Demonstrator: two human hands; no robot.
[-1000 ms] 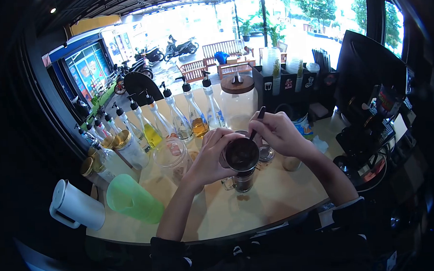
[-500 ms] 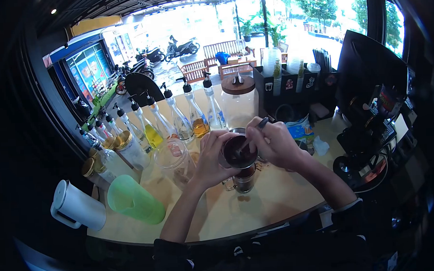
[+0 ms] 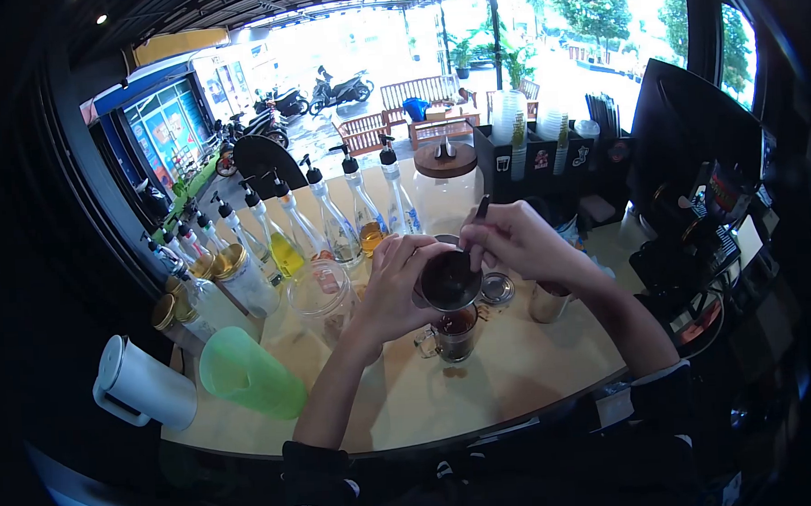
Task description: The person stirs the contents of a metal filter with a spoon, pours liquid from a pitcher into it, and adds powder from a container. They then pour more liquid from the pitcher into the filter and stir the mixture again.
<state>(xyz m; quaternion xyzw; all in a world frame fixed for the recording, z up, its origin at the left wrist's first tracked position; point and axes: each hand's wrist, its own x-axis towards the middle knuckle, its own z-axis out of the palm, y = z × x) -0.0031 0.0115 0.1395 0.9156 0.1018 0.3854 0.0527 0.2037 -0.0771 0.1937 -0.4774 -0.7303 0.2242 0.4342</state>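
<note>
Pale curved counter (image 3: 510, 375), syrup pump bottles (image 3: 336, 224), green pitcher (image 3: 248, 373), white jug (image 3: 140, 387), glass mug (image 3: 452, 334)

The glass mug (image 3: 452, 334) stands on the desk (image 3: 484, 390). Directly above the mug is the metal cup (image 3: 450, 281), with a spoon (image 3: 481, 208) at its far side. Right of the mug stands a small tin (image 3: 547, 303), behind it a big jar (image 3: 445, 195), behind-left the pump bottles (image 3: 336, 227), and left the pitcher (image 3: 248, 373).

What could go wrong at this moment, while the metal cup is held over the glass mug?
The left hand holds the metal cup above the glass mug; the contents may miss it and spill onto the table. The right hand works a utensil inside; a hard scrape might knock the cup loose.
</note>
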